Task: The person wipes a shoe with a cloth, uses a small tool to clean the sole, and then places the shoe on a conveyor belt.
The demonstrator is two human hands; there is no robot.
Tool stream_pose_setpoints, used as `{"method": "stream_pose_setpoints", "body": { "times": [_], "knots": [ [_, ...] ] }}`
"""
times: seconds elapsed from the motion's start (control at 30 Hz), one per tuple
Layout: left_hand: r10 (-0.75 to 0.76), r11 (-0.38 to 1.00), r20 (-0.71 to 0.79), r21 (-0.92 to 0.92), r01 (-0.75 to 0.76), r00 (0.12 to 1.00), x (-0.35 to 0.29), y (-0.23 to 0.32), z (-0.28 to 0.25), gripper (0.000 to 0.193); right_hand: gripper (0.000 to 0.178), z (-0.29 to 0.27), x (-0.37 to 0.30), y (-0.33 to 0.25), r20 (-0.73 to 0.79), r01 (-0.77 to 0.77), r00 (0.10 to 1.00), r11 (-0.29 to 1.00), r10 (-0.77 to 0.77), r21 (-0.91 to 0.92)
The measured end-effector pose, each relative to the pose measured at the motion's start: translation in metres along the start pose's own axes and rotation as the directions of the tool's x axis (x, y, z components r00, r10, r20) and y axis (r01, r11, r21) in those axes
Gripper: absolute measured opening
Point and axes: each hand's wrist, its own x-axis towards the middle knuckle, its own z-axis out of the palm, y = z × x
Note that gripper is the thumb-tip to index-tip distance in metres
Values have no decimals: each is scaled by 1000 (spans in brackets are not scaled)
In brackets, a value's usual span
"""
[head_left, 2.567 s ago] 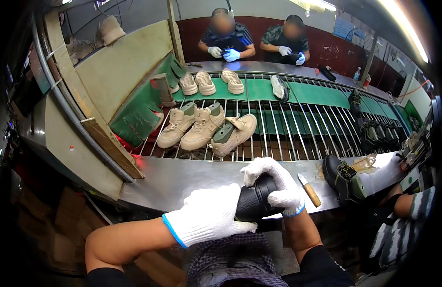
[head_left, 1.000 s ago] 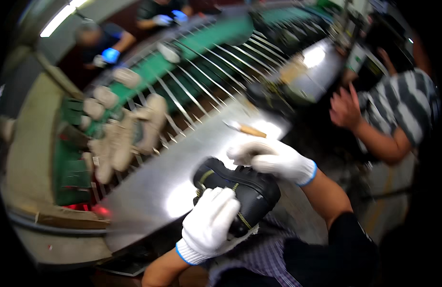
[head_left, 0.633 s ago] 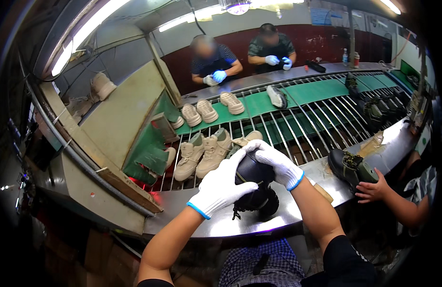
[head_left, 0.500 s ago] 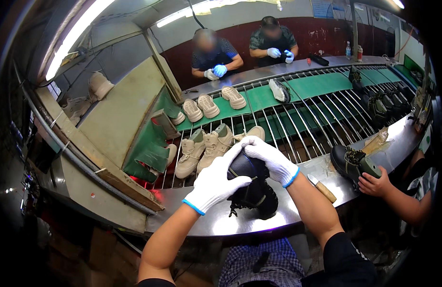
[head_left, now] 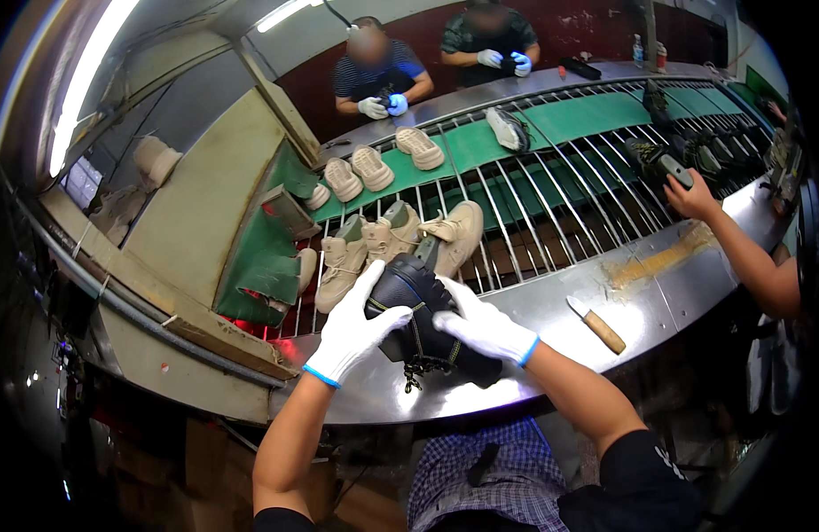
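Observation:
Both of my hands wear white gloves and hold a black boot (head_left: 423,324) over the steel counter (head_left: 551,310), its dark laces dangling below. My left hand (head_left: 356,324) grips the boot's left side near the top. My right hand (head_left: 485,326) lies over its right side. Just beyond the boot, three tan boots (head_left: 400,244) rest on the metal rods of the conveyor (head_left: 551,195). A wooden-handled knife (head_left: 595,324) lies on the counter to the right of my right hand.
A person's bare hand (head_left: 689,197) at the right reaches a dark shoe (head_left: 662,164) on the conveyor. Two people in gloves (head_left: 383,105) work at the far side. More tan shoes (head_left: 383,164) lie on the green belt. A green ramp (head_left: 263,262) stands left.
My view has swung back and steadied. The black boot has been lifted and carried forward toward the conveyor's edge, and my hands have shifted their grip around it. The neighbour's hand moved onto the rods.

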Motion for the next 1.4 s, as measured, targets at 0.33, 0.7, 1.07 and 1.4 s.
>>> {"method": "stream_pose_setpoints", "body": {
  "times": [0.33,0.7,1.07,1.4],
  "knots": [
    [-94,995,-138,7,96,986,-28,10,5,101,116,57,-88,71,-409,-92,913,980,12,-176],
    [323,925,39,-224,-307,946,-50,2,64,78,42,-56,12,49,-646,605,694,229,317,763],
    [-327,925,-155,-255,282,932,-3,-163,19,70,48,-75,154,139,-600,418,741,493,302,763],
    [-458,847,-381,-461,265,803,-4,-226,74,57,58,-94,270,99,-438,72,889,901,137,428]
  ]
}}
